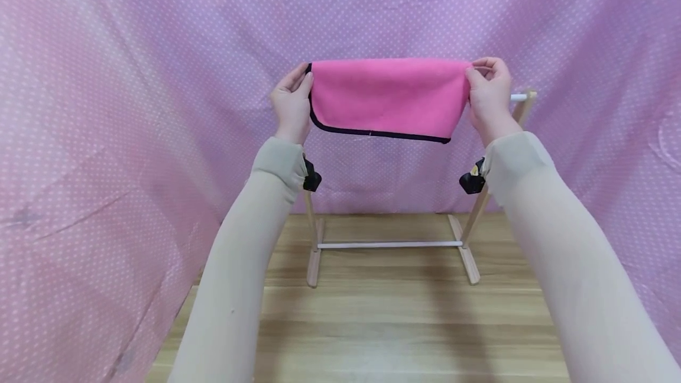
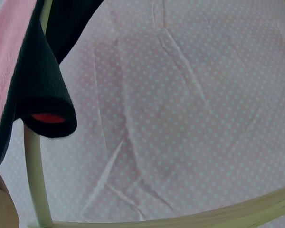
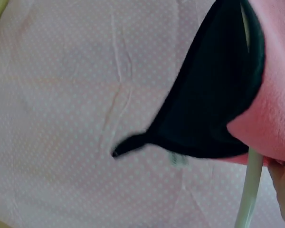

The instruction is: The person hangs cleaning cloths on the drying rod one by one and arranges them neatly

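Note:
A pink cloth with black edging [image 1: 388, 96] hangs folded at the top of a wooden rack. My left hand [image 1: 291, 99] pinches its left upper edge between thumb and fingers; my right hand [image 1: 489, 90] pinches the right upper corner. The rack's white upper rod [image 1: 518, 97] shows past the right hand, and the cloth hides the rest in the head view. Seen from the right wrist, the black underside [image 3: 204, 95] sags open, with a narrow black tab [image 3: 128, 145] trailing from one corner. In the left wrist view, a black corner [image 2: 45, 85] curls over beside the rod [image 2: 35, 175].
The rack's feet [image 1: 315, 259] stand on a wood-grain surface [image 1: 372, 324], joined by a white lower rod [image 1: 391, 245]. Its right post [image 1: 476, 217] leans behind my right forearm. Pink dotted fabric [image 1: 133, 105] surrounds the rack. Black devices [image 1: 311, 175] sit at both wrists.

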### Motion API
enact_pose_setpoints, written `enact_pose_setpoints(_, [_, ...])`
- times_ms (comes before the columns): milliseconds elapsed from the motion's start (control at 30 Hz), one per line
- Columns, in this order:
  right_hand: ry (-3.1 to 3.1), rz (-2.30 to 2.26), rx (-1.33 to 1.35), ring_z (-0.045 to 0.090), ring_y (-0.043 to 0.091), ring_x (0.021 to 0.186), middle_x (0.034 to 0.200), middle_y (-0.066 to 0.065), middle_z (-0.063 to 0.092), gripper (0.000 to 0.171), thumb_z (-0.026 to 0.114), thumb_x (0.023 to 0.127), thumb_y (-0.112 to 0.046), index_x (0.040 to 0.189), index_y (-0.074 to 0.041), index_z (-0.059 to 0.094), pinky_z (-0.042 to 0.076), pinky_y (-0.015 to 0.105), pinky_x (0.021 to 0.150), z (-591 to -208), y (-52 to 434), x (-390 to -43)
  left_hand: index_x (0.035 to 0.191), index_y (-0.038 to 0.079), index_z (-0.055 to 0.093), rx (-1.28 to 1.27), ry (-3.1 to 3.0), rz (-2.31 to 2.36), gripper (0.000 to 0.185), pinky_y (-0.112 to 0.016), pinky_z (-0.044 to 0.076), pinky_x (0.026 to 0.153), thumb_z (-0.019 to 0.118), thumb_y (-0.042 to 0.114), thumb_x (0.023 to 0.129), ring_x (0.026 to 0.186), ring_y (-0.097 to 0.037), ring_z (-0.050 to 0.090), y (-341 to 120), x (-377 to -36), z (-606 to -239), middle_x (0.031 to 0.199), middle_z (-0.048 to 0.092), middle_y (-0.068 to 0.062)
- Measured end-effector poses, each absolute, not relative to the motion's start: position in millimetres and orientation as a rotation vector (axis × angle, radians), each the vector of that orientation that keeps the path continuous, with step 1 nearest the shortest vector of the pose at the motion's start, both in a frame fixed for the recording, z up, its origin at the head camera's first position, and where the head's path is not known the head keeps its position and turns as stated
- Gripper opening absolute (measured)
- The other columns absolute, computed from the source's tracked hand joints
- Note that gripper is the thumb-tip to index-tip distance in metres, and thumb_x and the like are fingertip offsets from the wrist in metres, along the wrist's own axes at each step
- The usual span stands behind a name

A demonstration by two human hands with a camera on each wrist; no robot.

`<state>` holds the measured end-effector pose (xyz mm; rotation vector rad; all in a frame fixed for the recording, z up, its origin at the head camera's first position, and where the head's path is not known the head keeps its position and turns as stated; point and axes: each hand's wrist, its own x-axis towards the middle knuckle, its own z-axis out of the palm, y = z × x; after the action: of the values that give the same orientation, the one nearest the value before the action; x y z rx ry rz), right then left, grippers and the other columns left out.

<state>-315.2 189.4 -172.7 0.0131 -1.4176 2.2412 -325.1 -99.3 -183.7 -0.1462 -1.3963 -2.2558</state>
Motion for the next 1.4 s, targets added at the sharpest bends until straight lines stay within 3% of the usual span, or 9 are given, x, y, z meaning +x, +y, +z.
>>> enact_pose_setpoints(133, [-1.415,2.214,-0.006,0.042,0.006,0.062,0.076,-0.001,0.046,0.023,0.047,0.089,0.011,0.079,-0.010,0.050,0.034,0.013,0.046,-175.0,193.1,-316.9,0.119,-0.002,0.063,-0.147,-1.430,-2.252,0.030,-0.022,0.053,0.087,0.060,-0.002,0.089,0.101,-0.015,0.063,-94.6,-329.7,-180.2,0.118,0.065,-0.015])
enact_pose_setpoints(267, [-1.399,2.238,0.018,0.042,0.006,0.065,0.077,-0.001,0.044,0.025,0.046,0.090,0.011,0.077,-0.009,0.050,0.035,0.013,0.049,-176.4,194.1,-317.0,0.113,-0.006,0.064,-0.180,-1.413,-2.213,0.024,-0.021,0.053,0.078,0.060,-0.004,0.089,0.087,-0.013,0.062,-87.8,-335.5,-176.7,0.101,0.068,-0.010])
enact_pose_setpoints(467, [-1.571,2.391,0.056,0.044,0.005,0.055,0.080,-0.002,0.047,0.016,0.046,0.094,0.005,0.086,-0.009,0.046,0.036,0.014,0.044,-187.8,194.9,-306.5,0.088,0.000,0.064,-0.199,-1.341,-2.253,0.012,-0.018,0.048,0.069,0.056,-0.010,0.088,0.076,-0.009,0.056,-85.7,-339.7,-179.5,0.078,0.061,0.001])
enact_pose_setpoints(700, [-1.472,2.594,0.138,0.050,0.008,0.055,0.066,0.000,0.050,0.014,0.034,0.098,-0.001,0.088,-0.008,0.040,0.042,0.019,0.049,-215.4,193.7,-299.6,0.082,0.008,0.062,-0.159,-1.353,-2.344,0.020,-0.021,0.048,0.069,0.055,-0.010,0.089,0.075,-0.010,0.056,-89.8,-334.3,-195.6,0.079,0.060,0.000])
enact_pose_setpoints(967, [-1.294,3.031,0.373,0.055,0.013,0.077,0.080,0.002,0.055,0.024,0.028,0.105,-0.018,0.095,-0.011,0.048,0.047,0.025,0.073,-233.6,205.7,-304.3,0.099,0.006,0.060,-0.127,-1.506,-2.392,0.016,-0.019,0.050,0.062,0.054,-0.007,0.090,0.070,-0.009,0.058,-91.3,-322.4,-203.5,0.077,0.061,0.001])
enact_pose_setpoints(1167, [-1.124,3.131,0.600,0.057,0.014,0.071,0.075,0.002,0.056,0.021,0.029,0.105,-0.021,0.094,-0.013,0.046,0.049,0.025,0.066,-233.7,210.3,-305.0,0.084,0.009,0.060,-0.130,-1.626,-2.377,0.011,-0.017,0.050,0.060,0.060,0.000,0.090,0.065,-0.006,0.056,-89.1,-317.4,-208.0,0.072,0.060,0.005])
enact_pose_setpoints(1267, [-1.054,3.155,0.611,0.060,0.017,0.071,0.078,0.005,0.059,0.020,0.034,0.103,-0.017,0.090,-0.011,0.047,0.052,0.027,0.065,-231.2,214.8,-302.7,0.080,0.008,0.060,-0.148,-1.612,-2.361,0.013,-0.016,0.048,0.060,0.061,0.001,0.090,0.064,-0.005,0.054,-88.1,-316.1,-207.5,0.070,0.057,0.005])
enact_pose_setpoints(1400, [-1.059,3.111,0.588,0.054,0.016,0.063,0.070,0.003,0.053,0.021,0.043,0.099,-0.008,0.079,-0.008,0.049,0.047,0.025,0.059,-224.8,220.2,-299.1,0.077,0.009,0.058,-0.208,-1.578,-2.347,0.016,-0.016,0.046,0.060,0.060,0.001,0.091,0.065,-0.006,0.052,-87.4,-315.2,-203.2,0.070,0.056,0.004])
